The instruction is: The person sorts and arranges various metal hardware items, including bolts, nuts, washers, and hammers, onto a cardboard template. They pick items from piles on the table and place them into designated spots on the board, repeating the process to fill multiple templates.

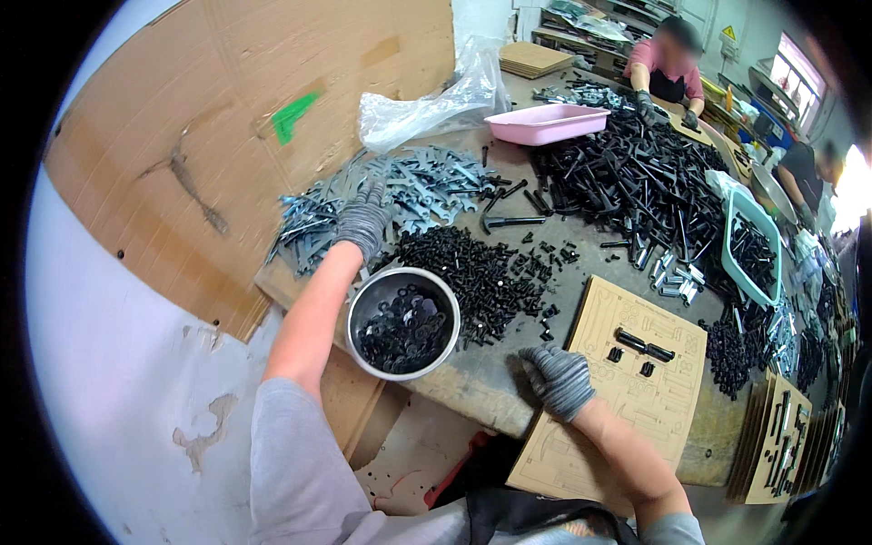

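My left hand (362, 223), in a grey striped work glove, reaches over the pile of silver open-end wrenches (427, 182). Its fingers are stretched out on the wrenches, and none is plainly gripped. My right hand (558, 380), gloved alike, is curled closed at the left edge of a tan board (636, 400) printed with tool outlines. Whatever its fingers hold, if anything, is hidden. On the board lie a black cylindrical part (645, 345) and two small black pieces below it. A steel bowl (354, 341) of black rings stands below my left hand, beside a heap of small black bolts (481, 282).
Black tools form a large heap (627, 173) behind the board. A pink tray (545, 127) and clear plastic bag (436, 109) lie farther back; a mint basket (729, 241) stands right. Filled boards (777, 445) lean at lower right. Two people (672, 68) work across the table.
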Tool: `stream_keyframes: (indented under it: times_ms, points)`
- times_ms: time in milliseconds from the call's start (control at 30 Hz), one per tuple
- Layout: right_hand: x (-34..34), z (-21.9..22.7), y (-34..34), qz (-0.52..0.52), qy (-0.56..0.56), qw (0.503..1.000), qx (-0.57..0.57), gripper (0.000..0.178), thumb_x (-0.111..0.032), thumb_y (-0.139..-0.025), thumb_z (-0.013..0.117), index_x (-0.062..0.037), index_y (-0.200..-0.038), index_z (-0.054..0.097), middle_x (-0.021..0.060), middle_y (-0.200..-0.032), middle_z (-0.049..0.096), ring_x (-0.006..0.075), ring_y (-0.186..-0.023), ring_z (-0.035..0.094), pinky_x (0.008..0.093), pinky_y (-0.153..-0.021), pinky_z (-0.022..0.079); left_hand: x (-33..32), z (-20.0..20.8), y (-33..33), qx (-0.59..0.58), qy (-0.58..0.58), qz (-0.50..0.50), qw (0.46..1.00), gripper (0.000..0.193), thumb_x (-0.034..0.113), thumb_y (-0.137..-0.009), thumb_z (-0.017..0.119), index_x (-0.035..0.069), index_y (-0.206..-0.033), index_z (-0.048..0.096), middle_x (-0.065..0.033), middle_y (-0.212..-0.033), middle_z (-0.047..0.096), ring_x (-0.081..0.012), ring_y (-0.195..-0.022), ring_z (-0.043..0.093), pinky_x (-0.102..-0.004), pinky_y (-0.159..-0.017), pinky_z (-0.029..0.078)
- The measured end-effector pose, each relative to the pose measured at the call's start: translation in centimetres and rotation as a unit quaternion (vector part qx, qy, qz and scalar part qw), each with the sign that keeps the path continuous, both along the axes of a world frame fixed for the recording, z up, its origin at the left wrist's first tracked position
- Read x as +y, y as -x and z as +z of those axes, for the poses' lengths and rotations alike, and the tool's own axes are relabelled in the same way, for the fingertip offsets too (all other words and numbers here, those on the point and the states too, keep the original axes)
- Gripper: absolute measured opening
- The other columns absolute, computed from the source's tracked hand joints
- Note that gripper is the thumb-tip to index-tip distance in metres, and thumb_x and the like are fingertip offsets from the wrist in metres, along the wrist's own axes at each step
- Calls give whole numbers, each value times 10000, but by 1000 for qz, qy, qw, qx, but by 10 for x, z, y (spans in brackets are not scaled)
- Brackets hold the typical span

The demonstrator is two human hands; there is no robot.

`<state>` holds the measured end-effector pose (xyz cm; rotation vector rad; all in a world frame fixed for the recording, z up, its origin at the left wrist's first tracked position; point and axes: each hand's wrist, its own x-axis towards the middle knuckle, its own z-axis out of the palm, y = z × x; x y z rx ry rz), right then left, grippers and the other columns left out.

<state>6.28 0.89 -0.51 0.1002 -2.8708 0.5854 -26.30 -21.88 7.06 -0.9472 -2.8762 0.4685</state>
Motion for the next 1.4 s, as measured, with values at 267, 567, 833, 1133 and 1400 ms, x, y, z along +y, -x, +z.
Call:
stream_keyframes:
  times_ms: [267,567,833,1133,1400]
  points:
    - [-3,-1,3,-2,40,999,30,130,-170,-847,624,-89,-940,666,122,-728,619,313,-635,621,415,-561,502,5,-47,90,-29,79,-134,987,581,252,-854,586,117,-1402,445,-158,-1520,301,-309,-1416,267,-390,-1166,188]
    - [-1,-7,2,-2,19,999,27,148,-213,-869,595,-117,-966,654,113,-721,604,313,-638,604,428,-568,488,-8,-36,72,-24,43,-208,977,365,268,-796,660,209,-1157,650,-69,-1294,575,-256,-1249,483,-431,-987,433]
    - [6,10,9,-95,330,938,53,302,-203,-839,648,-86,-1115,611,163,-927,645,320,-830,647,424,-752,527,50,11,-18,-387,-669,-70,630,165,145,-854,702,48,-969,635,-47,-876,669,-129,-771,635,-248,-593,536]
    - [36,76,-36,-46,99,969,220,509,-150,-818,650,-110,-1307,514,122,-960,616,310,-818,634,388,-680,529,131,3,-259,-599,-726,9,339,207,131,-856,682,101,-1037,586,-41,-973,615,-160,-882,638,-265,-664,583]
    - [88,115,-120,23,79,995,63,293,-173,-809,642,-80,-1086,669,122,-866,623,299,-783,627,391,-709,523,131,32,-283,-712,-426,-75,553,503,441,-927,543,-28,-1096,613,-118,-968,682,-148,-757,673,-223,-604,557]
